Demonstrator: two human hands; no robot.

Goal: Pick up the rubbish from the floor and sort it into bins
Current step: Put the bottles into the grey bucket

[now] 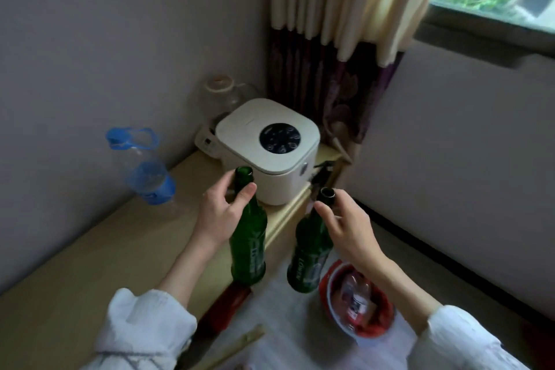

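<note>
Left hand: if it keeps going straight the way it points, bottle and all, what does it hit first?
Most likely the white cooker on the wooden table. The left hand grips the left green bottle by its neck and points up-frame at the cooker's front wall. They look close, but depth is unclear from one view.

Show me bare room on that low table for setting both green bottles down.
Free: the near stretch of the table, between the clear blue-capped bottle and the left hand. Crowded: the far corner, where the white cooker and a glass kettle stand.
</note>
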